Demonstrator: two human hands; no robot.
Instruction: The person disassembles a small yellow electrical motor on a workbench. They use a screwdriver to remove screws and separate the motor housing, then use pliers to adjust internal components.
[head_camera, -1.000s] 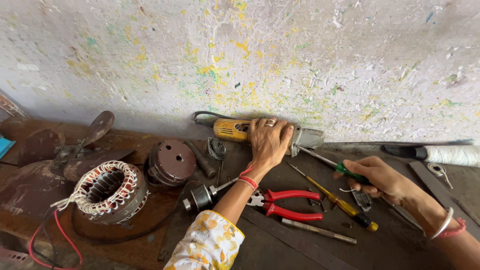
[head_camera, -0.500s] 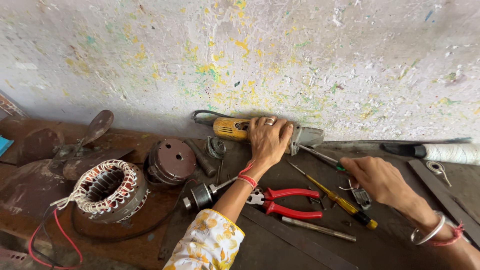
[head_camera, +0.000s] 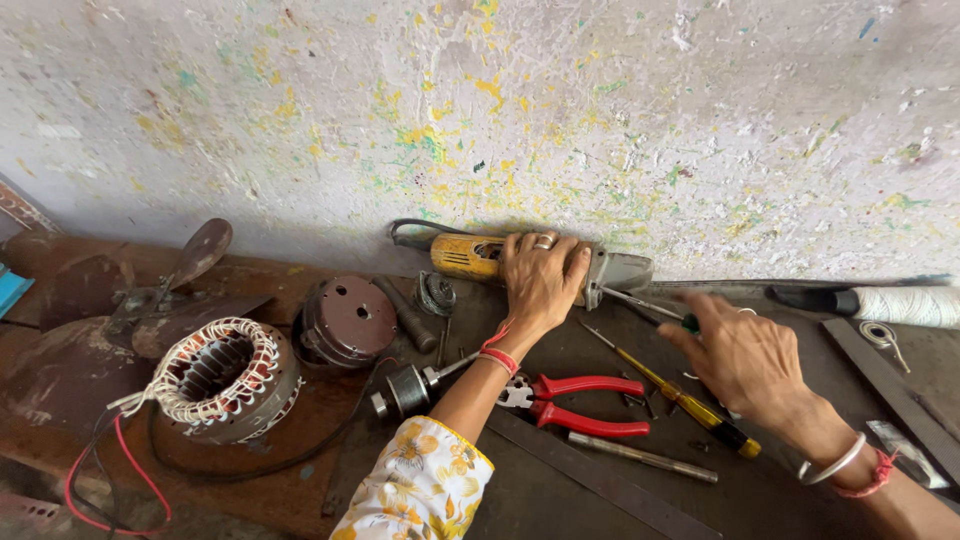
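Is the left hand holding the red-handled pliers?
No, the left hand rests on the yellow angle grinder; the red-handled pliers lie untouched on the bench.

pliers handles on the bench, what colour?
Red. The pliers lie on the bench just right of the left forearm, seen clearly in the head view.

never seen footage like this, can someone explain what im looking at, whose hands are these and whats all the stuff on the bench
The picture comes from a camera worn on a person's head, looking down at their own two hands over a dark workbench against a paint-flecked wall. The left hand rests on top of a yellow angle grinder lying by the wall. The right hand reaches beside it, with a green-handled tool at its fingertips; whether it grips it is hard to tell. On the bench lie red pliers, a yellow screwdriver, a wound motor coil, a round motor cover and a shaft.
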